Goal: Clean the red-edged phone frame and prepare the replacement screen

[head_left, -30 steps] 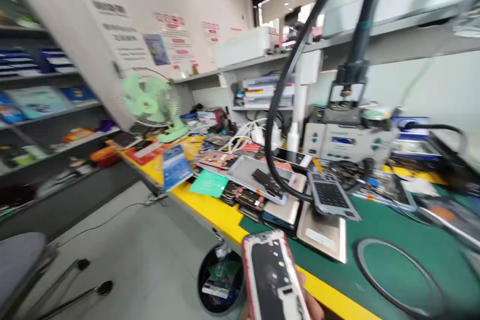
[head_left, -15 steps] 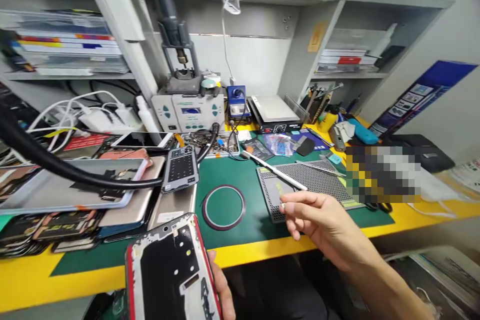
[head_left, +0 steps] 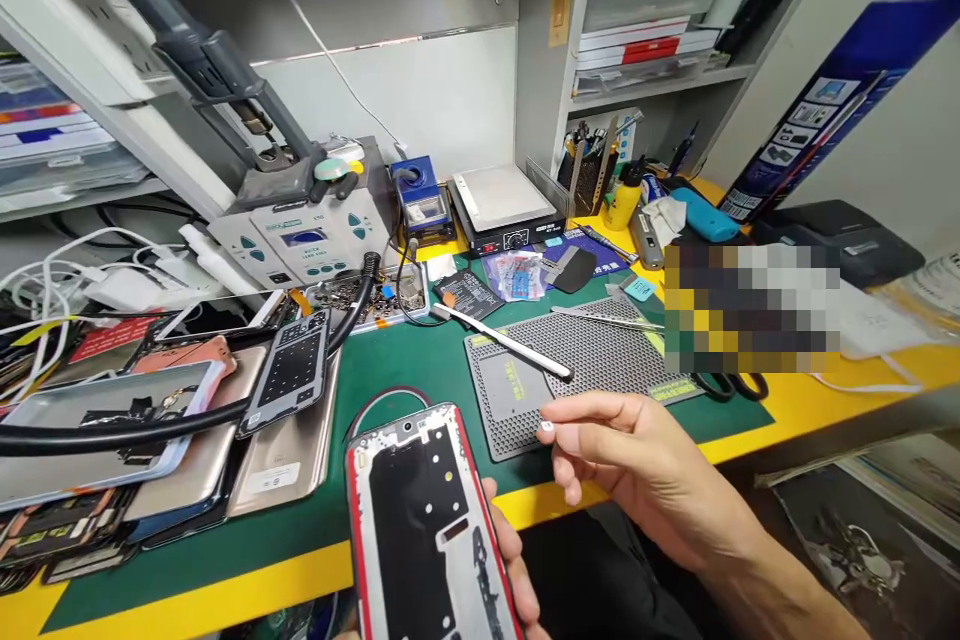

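My left hand [head_left: 516, 560] is wrapped round a red-edged phone frame [head_left: 409, 520] with a black and silver inner face, held upright near the bench's front edge. To its right, my right hand [head_left: 637, 450] pinches a tiny white piece [head_left: 547, 427] between thumb and forefinger, above the near edge of a grey perforated mat [head_left: 600, 360]. A white pen-like tool [head_left: 510, 342] lies across that mat. Behind the phone frame, a thin ring of tape [head_left: 386, 396] is partly hidden.
A black hose [head_left: 187, 428] crosses the left side over stacked phone parts [head_left: 180, 480]. At the back stand a hot air station [head_left: 300, 235], a blue soldering stand [head_left: 420, 200] and a heating plate [head_left: 506, 200]. Metal tweezers [head_left: 607, 318] lie on the mat; a yellow bottle [head_left: 622, 200] stands behind.
The view has shifted to the right and closer to the bench. The phone frame in my left hand has moved right, nearer my right hand, and now covers part of the tape ring.
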Action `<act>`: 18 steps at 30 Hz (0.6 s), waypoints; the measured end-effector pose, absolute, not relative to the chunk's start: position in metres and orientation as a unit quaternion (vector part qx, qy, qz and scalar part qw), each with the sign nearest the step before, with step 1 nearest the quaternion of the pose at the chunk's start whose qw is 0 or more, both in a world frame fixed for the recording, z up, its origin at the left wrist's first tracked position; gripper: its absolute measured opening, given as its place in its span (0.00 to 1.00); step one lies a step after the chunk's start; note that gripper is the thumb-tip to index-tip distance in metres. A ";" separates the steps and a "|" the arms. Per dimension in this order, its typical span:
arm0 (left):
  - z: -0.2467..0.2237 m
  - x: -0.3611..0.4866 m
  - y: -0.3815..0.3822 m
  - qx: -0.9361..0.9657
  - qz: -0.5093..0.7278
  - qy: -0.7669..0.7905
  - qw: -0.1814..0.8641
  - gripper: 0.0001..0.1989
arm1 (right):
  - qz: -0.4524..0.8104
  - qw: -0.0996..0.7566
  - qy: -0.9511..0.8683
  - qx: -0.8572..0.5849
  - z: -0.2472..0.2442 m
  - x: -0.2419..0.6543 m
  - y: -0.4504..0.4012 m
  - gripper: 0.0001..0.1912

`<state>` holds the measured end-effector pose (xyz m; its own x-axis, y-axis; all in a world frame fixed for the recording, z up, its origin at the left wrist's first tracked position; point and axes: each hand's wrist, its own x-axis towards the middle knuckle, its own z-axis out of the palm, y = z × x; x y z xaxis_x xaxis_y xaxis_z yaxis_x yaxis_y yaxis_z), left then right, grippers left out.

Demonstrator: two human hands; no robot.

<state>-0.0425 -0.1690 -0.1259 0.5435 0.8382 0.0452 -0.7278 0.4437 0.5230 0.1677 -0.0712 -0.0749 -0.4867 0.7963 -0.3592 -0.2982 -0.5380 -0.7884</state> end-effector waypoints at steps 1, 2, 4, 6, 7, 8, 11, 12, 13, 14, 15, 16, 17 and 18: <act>-0.132 -0.040 -0.166 0.238 0.449 0.115 0.853 0.39 | 0.794 0.347 -0.333 -0.371 -0.076 0.169 -0.072 0.11; -0.136 -0.039 -0.164 0.226 0.436 0.122 0.862 0.38 | 0.793 0.349 -0.334 -0.371 -0.076 0.171 -0.072 0.11; -0.140 -0.036 -0.162 0.211 0.422 0.132 0.872 0.37 | 0.788 0.350 -0.341 -0.374 -0.078 0.173 -0.074 0.11; -0.138 -0.034 -0.165 0.216 0.422 0.122 0.872 0.40 | 0.781 0.350 -0.353 -0.379 -0.079 0.175 -0.076 0.12; -0.137 -0.033 -0.167 0.221 0.427 0.120 0.869 0.42 | 0.777 0.350 -0.358 -0.382 -0.080 0.176 -0.077 0.12; -0.136 -0.032 -0.170 0.229 0.431 0.115 0.865 0.43 | 0.774 0.350 -0.361 -0.385 -0.080 0.177 -0.078 0.12; -0.135 -0.027 -0.181 0.245 0.460 0.131 0.844 0.44 | 0.769 0.345 -0.367 -0.394 -0.079 0.178 -0.079 0.12; -0.136 -0.025 -0.184 0.245 0.481 0.151 0.828 0.44 | 0.769 0.343 -0.368 -0.395 -0.078 0.177 -0.078 0.13; -0.137 -0.023 -0.187 0.244 0.506 0.175 0.808 0.44 | 0.770 0.341 -0.370 -0.394 -0.078 0.177 -0.078 0.14; -0.138 -0.020 -0.190 0.241 0.531 0.197 0.788 0.43 | 0.771 0.338 -0.372 -0.392 -0.077 0.176 -0.077 0.14; -0.140 -0.018 -0.192 0.238 0.551 0.214 0.771 0.44 | 0.773 0.334 -0.374 -0.388 -0.076 0.174 -0.076 0.15; -0.142 -0.016 -0.193 0.236 0.564 0.224 0.759 0.44 | 0.776 0.330 -0.376 -0.383 -0.075 0.173 -0.075 0.15; -0.144 -0.014 -0.194 0.237 0.569 0.227 0.754 0.45 | 0.778 0.327 -0.379 -0.380 -0.075 0.172 -0.075 0.15; -0.146 -0.013 -0.195 0.240 0.568 0.235 0.751 0.45 | 0.779 0.326 -0.380 -0.378 -0.074 0.170 -0.074 0.14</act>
